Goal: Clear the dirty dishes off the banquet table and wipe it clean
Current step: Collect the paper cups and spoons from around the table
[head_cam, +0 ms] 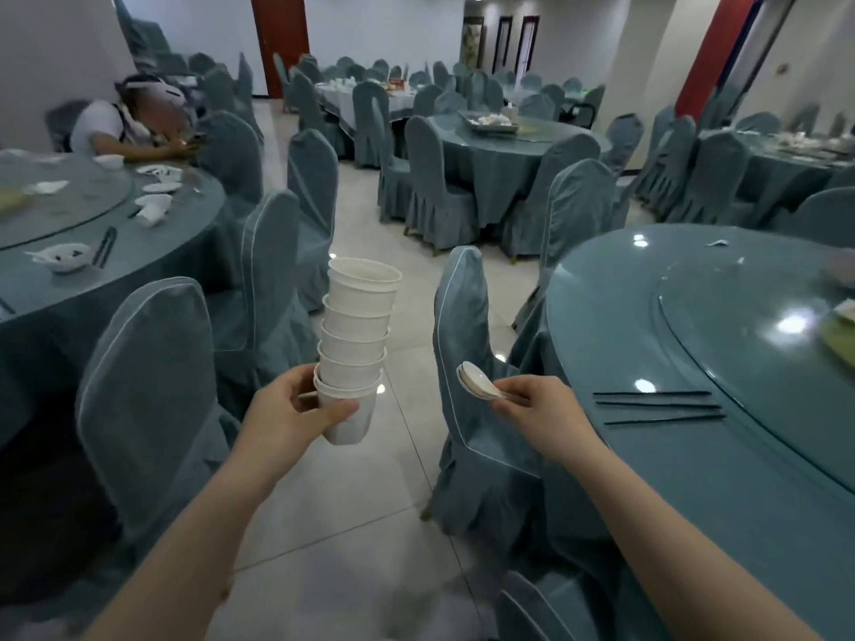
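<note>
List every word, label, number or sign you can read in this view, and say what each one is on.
None can be read.
The stack of white cups in the left hand: plain, no print showing.
The white spoons in the right hand: no marking visible.
The framed picture on the far wall: too small and blurred to tell whether it carries text.

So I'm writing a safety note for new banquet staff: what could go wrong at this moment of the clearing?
The stack of cups is tall, leans, and is gripped only at its bottom cup by the left hand; it could topple onto the tiled floor. The right hand pinches the spoons by their handles, so one may slip out. Chopsticks lie near the table edge and could be knocked off.
</note>
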Available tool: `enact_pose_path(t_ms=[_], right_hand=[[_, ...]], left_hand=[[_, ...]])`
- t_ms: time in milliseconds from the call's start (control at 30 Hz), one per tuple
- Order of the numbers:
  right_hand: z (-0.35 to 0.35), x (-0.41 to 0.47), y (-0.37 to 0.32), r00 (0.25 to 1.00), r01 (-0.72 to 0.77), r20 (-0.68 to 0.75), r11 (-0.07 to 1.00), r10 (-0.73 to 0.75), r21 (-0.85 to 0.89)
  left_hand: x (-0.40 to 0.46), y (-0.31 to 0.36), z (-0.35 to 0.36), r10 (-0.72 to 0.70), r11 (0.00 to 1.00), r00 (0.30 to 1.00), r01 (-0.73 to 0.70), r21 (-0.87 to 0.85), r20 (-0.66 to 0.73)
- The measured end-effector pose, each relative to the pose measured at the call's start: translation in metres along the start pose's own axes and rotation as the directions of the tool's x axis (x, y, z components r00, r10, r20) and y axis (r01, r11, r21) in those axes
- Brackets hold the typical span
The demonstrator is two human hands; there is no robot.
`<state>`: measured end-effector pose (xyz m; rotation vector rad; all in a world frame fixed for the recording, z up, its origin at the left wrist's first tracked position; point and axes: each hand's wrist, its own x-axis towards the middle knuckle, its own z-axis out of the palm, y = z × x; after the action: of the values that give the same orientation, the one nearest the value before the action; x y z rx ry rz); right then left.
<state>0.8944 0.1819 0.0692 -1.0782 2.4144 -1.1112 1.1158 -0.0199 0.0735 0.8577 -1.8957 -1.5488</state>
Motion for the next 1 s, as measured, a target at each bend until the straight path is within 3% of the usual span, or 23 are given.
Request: enact_pose_path(t_ms=[500,700,1000], right_hand=[[0.064,0.353,-0.025,0.998,-0.059,0.035,0.998,0.058,0.032],[0.08,0.473,-0.027,0.993,-0.107,-0.053,0.994,0.107,0.014],[0.024,0.612,0.03,0.914,-0.292,-0.271,0.954,0.301,0.074]], left_hand=[[0.346,-0.016,-0.049,0.005,0.999,1.0,-0.006,-0.045,-0.019],[0.508,-0.024,-0.057,0.018,0.997,0.996,-0.011,-0.073,0.085],[0.735,-0.001,0.045,0.099,0.985,0.963,-0.059,-0.163,0.251]])
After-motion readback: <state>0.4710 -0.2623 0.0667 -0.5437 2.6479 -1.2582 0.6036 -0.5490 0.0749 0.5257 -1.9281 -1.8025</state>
